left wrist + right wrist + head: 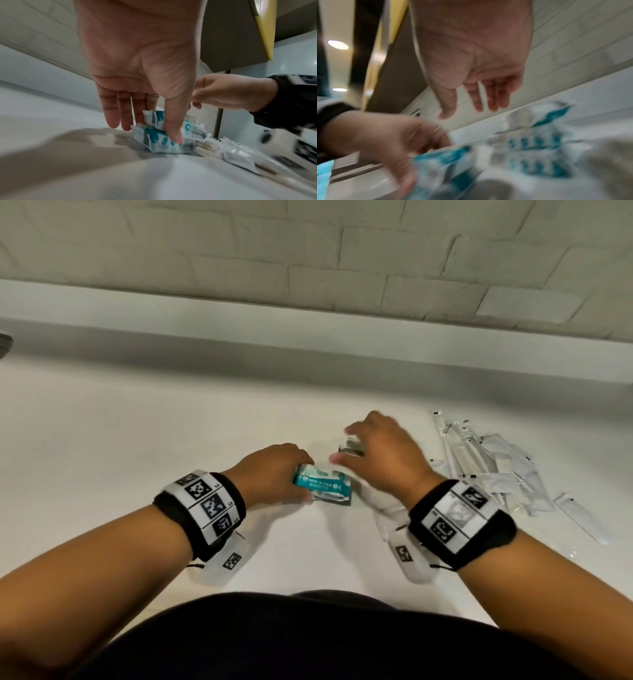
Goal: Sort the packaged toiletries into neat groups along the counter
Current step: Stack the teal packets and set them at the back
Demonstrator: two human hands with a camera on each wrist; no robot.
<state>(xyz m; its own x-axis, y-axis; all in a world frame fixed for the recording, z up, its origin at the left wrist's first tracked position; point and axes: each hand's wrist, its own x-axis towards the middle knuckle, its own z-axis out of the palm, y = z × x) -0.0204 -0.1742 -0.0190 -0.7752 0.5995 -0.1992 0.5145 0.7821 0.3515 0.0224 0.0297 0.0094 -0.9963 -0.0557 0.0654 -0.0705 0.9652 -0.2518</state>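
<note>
Two teal-and-white mini wipes packs lie stacked mid-counter: the upper pack (pixel 325 484) (pixel 190 128) rests on the lower one (pixel 159 143). My left hand (pixel 305 477) (pixel 154 129) pinches the stack's left end between thumb and fingers. My right hand (pixel 342 445) (pixel 465 112) hovers just above and behind the packs, fingers straight and holding nothing. In the right wrist view the wipes (pixel 536 152) are a teal blur under that hand. A dark-edged packet (pixel 351 449) shows under the right fingers, too blurred to identify.
A loose pile of white and clear-wrapped toiletries (pixel 496 474) (pixel 240 155) sprawls to the right of the wipes. The white counter (pixel 137 440) stretches left, with a raised ledge and tiled wall behind. A cabinet (pixel 231 40) hangs overhead.
</note>
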